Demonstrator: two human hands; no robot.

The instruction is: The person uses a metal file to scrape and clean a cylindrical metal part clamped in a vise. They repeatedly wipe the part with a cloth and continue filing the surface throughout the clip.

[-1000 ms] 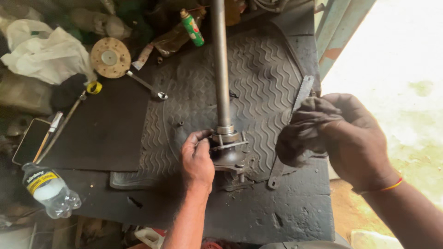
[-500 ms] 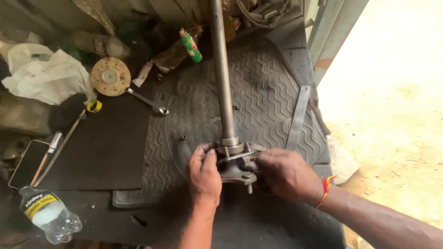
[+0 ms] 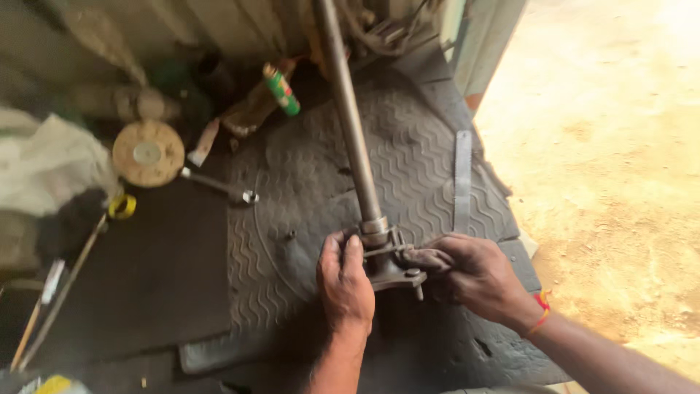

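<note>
While both hands close on the same piece low in the middle of the frame, the left hand [image 3: 344, 281] wraps its fingers round the left side of the flanged metal joint [image 3: 390, 261], and the right hand [image 3: 470, 273] pinches the joint's right edge with its fingertips, a red thread showing at the wrist. That joint sits at the lower end of a long steel shaft [image 3: 348, 117], which runs up and slightly left toward the top of the frame. It rests on a ribbed rubber mat [image 3: 408, 160] spread over the floor. By its look the assembly is heavy, rigid and greasy, so it would likely slip under a light grip; the flange lip and the collar just above it seem the surest places to hold, since the bare shaft offers little purchase. Right of the shaft lies a flat metal strip [image 3: 462, 179]. Farther off, in the upper left, are a spanner [image 3: 219, 184], a round tan disc [image 3: 148, 153] and a green spray can [image 3: 281, 89], with a pale plastic bag [image 3: 44, 171] at the left edge.
</note>
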